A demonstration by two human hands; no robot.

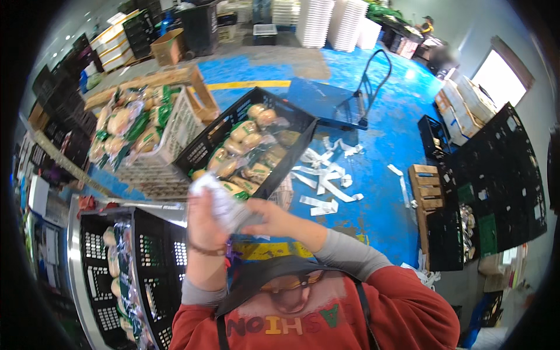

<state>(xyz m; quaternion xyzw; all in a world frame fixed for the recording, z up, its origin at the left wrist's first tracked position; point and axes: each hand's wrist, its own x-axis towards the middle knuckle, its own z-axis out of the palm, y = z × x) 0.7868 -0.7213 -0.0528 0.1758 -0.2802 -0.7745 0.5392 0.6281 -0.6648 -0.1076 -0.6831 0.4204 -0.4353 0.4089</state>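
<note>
My left hand (205, 224) is raised in front of me, closed on a white printed paper (217, 201) that is blurred. From the other side, my right hand (269, 219) pinches the same paper's lower edge. Just beyond them, a tilted black crate (297, 166) holds several bags of pale, round produce (245, 137) with clear and green wrapping. Another black crate (135, 262) with similar bags stands at my left, below my left wrist.
White crates (184, 125) heaped with green-printed bags stand at far left. White paper strips (326, 175) litter the blue floor beside a blue platform trolley (329, 102). Black crates (490, 192) and a wooden pallet (427, 186) are at right. A person (427, 25) is far off at right.
</note>
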